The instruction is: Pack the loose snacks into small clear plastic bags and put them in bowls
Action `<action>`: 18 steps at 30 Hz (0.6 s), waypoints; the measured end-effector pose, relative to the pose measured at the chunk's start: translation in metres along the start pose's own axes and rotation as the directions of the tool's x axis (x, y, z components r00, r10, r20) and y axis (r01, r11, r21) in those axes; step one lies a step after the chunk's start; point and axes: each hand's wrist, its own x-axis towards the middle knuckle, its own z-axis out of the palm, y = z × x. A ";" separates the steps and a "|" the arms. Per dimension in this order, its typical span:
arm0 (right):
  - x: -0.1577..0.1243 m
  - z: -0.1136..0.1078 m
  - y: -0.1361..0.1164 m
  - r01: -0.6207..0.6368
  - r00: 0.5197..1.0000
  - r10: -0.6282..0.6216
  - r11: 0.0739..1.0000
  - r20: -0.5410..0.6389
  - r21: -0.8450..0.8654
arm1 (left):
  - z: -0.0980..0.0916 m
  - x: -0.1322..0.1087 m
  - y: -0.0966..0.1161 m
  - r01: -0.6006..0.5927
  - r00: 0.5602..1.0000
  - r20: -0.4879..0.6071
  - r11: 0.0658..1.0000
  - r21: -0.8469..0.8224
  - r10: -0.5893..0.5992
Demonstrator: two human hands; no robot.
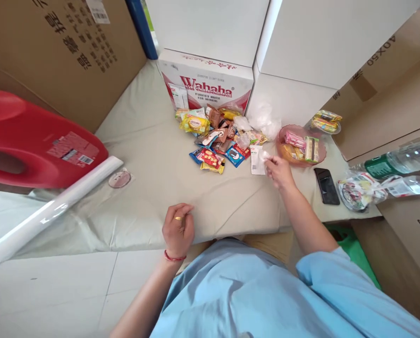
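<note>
My right hand (pixel 279 172) is out over the cloth (pixel 150 155), fingers pinched on a small white wrapper (pixel 265 155) just left of the pink bowl (pixel 283 136). A flat white packet (pixel 256 160) lies right beside that pinch; I cannot tell whether the fingers touch it. My left hand (pixel 178 230) rests near the cloth's front edge, loosely curled and holding nothing, a ring on one finger and a red band at the wrist.

The snack pile (pixel 217 138) is a jumble; I can't read most wrappers. The bowl holds a few packets. The red jug (pixel 37 141) is cut off at the left, and its label is too small to read. The bottles (pixel 400 164) run off the right edge.

The box (pixel 206 84) behind the pile reads "Wahaha", with fine print below that I can't make out. A carton (pixel 382 51) at right shows "40X50". A phone (pixel 327 186) lies dark beside my right forearm.
</note>
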 end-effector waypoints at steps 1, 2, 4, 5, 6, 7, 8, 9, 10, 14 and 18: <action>-0.022 0.005 0.000 -0.061 0.996 0.049 0.983 0.075 0.172 | 0.005 -0.002 0.011 0.092 0.995 0.045 0.992 -0.091 -0.088; -0.044 0.011 -0.001 -0.118 0.986 0.079 0.952 0.146 0.281 | 0.012 -0.002 0.023 0.193 0.977 0.125 0.961 -0.199 -0.171; -0.085 0.026 -0.006 -0.185 0.964 0.100 0.918 0.247 0.351 | 0.032 0.001 0.046 0.404 0.902 0.331 0.815 -0.415 -0.278; -0.101 0.032 -0.010 -0.194 0.955 0.096 0.918 0.282 0.345 | 0.042 0.004 0.056 0.467 0.867 0.411 0.750 -0.468 -0.283; -0.114 0.038 -0.013 -0.194 0.946 0.087 0.923 0.311 0.332 | 0.052 0.008 0.063 0.498 0.846 0.454 0.716 -0.490 -0.279; -0.122 0.041 -0.016 -0.192 0.940 0.078 0.926 0.333 0.326 | 0.060 0.013 0.068 0.521 0.829 0.487 0.697 -0.492 -0.276; -0.126 0.041 -0.018 -0.198 0.936 0.075 0.921 0.345 0.336 | 0.066 0.018 0.069 0.540 0.816 0.505 0.686 -0.488 -0.283; -0.127 0.040 -0.019 -0.218 0.935 0.085 0.904 0.345 0.368 | 0.069 0.022 0.068 0.562 0.802 0.516 0.671 -0.484 -0.300; -0.125 0.036 -0.019 -0.250 0.935 0.108 0.875 0.338 0.414 | 0.070 0.026 0.065 0.592 0.784 0.528 0.645 -0.483 -0.325; -0.114 0.017 -0.012 -0.405 0.906 0.230 0.720 0.357 0.563 | 0.057 0.032 0.048 0.686 0.723 0.546 0.528 -0.501 -0.423; -0.117 0.024 -0.012 -0.406 0.902 0.225 0.735 0.369 0.543 | 0.051 0.025 0.053 0.660 0.737 0.547 0.596 -0.457 -0.397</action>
